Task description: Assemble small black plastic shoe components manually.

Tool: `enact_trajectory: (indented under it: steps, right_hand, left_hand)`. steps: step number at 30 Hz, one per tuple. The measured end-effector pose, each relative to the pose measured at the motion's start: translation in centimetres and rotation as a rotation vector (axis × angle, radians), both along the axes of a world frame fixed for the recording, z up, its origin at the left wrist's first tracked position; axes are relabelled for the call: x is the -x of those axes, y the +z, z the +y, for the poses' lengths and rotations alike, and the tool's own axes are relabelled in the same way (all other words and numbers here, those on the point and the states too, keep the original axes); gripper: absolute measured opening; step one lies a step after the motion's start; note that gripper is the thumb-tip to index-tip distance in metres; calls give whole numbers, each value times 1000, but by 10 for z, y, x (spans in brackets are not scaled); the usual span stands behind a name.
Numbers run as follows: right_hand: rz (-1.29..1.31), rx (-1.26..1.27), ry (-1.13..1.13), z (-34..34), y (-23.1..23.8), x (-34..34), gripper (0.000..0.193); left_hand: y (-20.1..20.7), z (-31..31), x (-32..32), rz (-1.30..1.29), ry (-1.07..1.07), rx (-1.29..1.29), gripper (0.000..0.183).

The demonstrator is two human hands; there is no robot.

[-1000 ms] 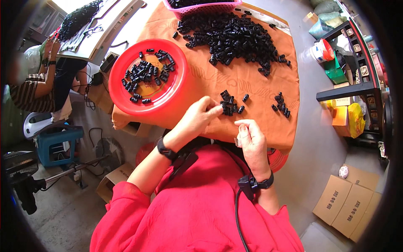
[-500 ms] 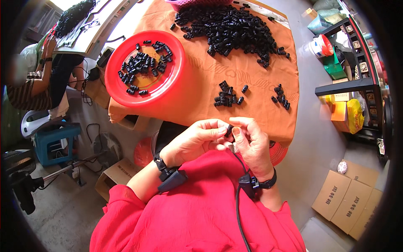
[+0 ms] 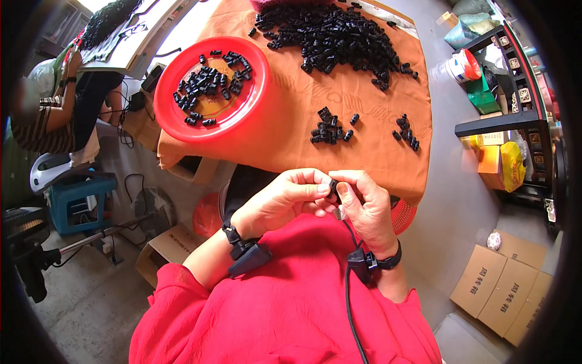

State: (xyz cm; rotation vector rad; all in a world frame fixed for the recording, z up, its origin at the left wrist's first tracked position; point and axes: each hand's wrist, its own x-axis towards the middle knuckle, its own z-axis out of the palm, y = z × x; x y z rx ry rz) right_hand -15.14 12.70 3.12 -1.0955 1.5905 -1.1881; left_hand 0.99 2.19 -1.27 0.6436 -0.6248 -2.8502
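Observation:
Just past the table's near edge, a small black plastic fitting (image 3: pixel 333 187) is held between my two hands. My left hand (image 3: pixel 292 197) pinches it from the left with thumb and fingertips. From the right, my right hand (image 3: pixel 368 209) closes thumb and index finger on it. The fingers cover most of its shape. Ahead on the orange-covered table (image 3: pixel 273 130) lies a small cluster of similar black fittings (image 3: pixel 327 130), with another small group (image 3: pixel 407 132) to its right. A red round tray (image 3: pixel 165 115) at the left holds many more.
A large heap of black fittings (image 3: pixel 339 39) covers the far part of the table beside a pink basket (image 3: pixel 288 5). Someone in a striped shirt (image 3: pixel 45 124) sits at another table on the left. Cardboard boxes (image 3: pixel 503 288) lie on the right floor near a dark shelf (image 3: pixel 533 121).
The table and tray sit slightly higher in the picture. My right index finger has bent in closer to the fitting; both hands keep their pinch on it.

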Motion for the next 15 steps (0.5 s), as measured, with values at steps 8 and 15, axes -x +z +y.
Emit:
enact_trajectory:
  steps: [8, 15]
  right_hand:
    - [-40, -4, 36, 9, -4, -4, 16]
    - [39, 21, 112, 16, 1, -7, 25]
  left_hand:
    - [-2, 10, -5, 43, -33, -5, 19]
    - [-17, 23, -7, 66, 47, 4, 27]
